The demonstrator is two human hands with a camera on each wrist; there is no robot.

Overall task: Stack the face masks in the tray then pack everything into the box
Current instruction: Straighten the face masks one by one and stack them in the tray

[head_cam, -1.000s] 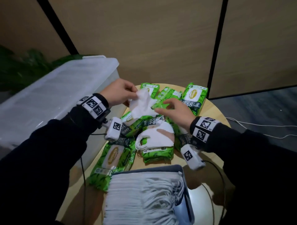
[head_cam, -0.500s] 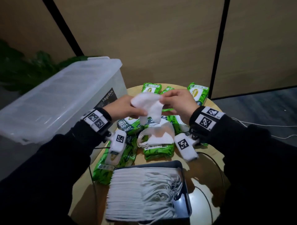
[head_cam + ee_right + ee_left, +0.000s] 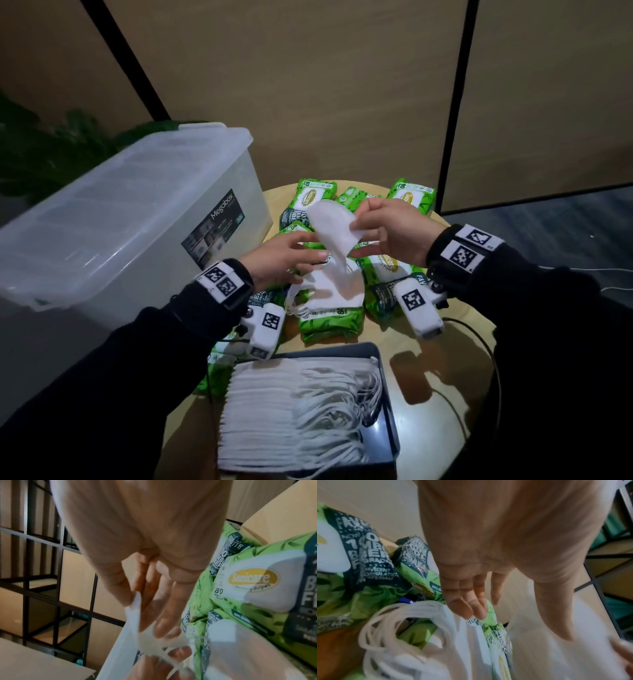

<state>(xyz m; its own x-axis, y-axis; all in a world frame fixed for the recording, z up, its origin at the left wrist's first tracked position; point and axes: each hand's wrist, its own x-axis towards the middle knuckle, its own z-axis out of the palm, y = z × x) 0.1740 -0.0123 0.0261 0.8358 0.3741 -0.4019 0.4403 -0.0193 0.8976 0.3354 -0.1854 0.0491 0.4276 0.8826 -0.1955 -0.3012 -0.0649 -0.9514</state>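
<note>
A: The fingers (image 3: pixel 359 224) of the right hand (image 3: pixel 394 229) pinch the upper edge of a white face mask (image 3: pixel 334 226), with the thumb on one side and the fingertips on the other. The mask hangs in the air above the green packs.

B: And the left hand (image 3: pixel 281 257)?

A: Its fingers are stretched out and relaxed, and they reach toward the lower part of the same mask. In the left wrist view they are straight and hold nothing. If the fingertips touch the mask, I cannot tell; the picture is blurred there.

B: Where are the other masks?

A: A thick stack of masks (image 3: pixel 294 411) lies in the dark tray (image 3: pixel 388 394) at the near edge of the round wooden table (image 3: pixel 445 394), with the ear loops turned to the right. A few loose masks (image 3: pixel 329 291) rest on a pack of wipes directly below the hands.

B: What are the green packs?

A: Sanicare cleansing wipes (image 3: pixel 412 198), many packs, spread over the far half of the table, some lying over others.

B: And the box?

A: A translucent plastic storage box (image 3: pixel 137 219) labelled Megabox stands left of the table, with its lid on. Behind it is a green plant (image 3: pixel 51 147).
</note>
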